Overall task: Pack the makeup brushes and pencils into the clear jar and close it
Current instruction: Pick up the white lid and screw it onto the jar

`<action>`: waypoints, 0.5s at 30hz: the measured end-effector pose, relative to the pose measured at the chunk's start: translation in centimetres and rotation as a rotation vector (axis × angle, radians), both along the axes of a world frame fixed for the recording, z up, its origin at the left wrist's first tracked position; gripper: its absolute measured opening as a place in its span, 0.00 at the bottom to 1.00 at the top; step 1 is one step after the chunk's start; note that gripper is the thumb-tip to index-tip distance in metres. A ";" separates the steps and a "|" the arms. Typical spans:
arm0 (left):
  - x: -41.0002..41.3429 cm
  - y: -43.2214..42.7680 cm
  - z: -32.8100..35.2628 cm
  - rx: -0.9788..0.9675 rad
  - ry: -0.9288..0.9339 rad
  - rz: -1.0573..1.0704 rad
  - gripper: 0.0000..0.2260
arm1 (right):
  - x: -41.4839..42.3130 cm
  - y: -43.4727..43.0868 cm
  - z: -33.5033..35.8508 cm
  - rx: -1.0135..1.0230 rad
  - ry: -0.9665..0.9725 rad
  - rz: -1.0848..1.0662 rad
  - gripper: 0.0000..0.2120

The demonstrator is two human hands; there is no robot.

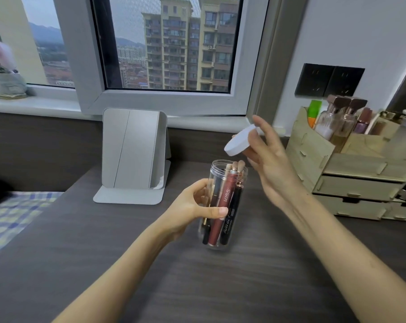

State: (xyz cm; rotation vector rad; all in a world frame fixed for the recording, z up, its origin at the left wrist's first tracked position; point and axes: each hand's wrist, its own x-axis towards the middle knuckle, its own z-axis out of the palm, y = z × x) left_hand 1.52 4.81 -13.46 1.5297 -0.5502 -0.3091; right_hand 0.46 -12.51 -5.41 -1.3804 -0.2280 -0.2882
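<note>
Dark desk under a window. Your left hand wraps the jar, steadying it upright on the desk; brushes and pencils stand inside. Your right hand pinches the lid, tilted just above the open mouth, likely to cap it.

Both forearms are bare to the frame's lower edge, with no sleeve, watch, bracelet or ring showing, and the left hand and right hand have slim fingers with short, plain, unpainted nails.
</note>
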 end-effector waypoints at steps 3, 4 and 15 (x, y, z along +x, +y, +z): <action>-0.1 -0.1 -0.1 -0.024 0.007 0.006 0.28 | -0.2 0.2 -1.5 0.155 0.065 0.102 0.24; 0.0 -0.2 -0.1 -0.038 0.013 0.010 0.28 | -0.3 0.2 -1.9 0.215 0.081 0.140 0.23; -0.3 -0.3 0.4 -0.016 -0.004 0.034 0.25 | -0.7 -0.8 -3.2 -0.030 0.001 0.221 0.21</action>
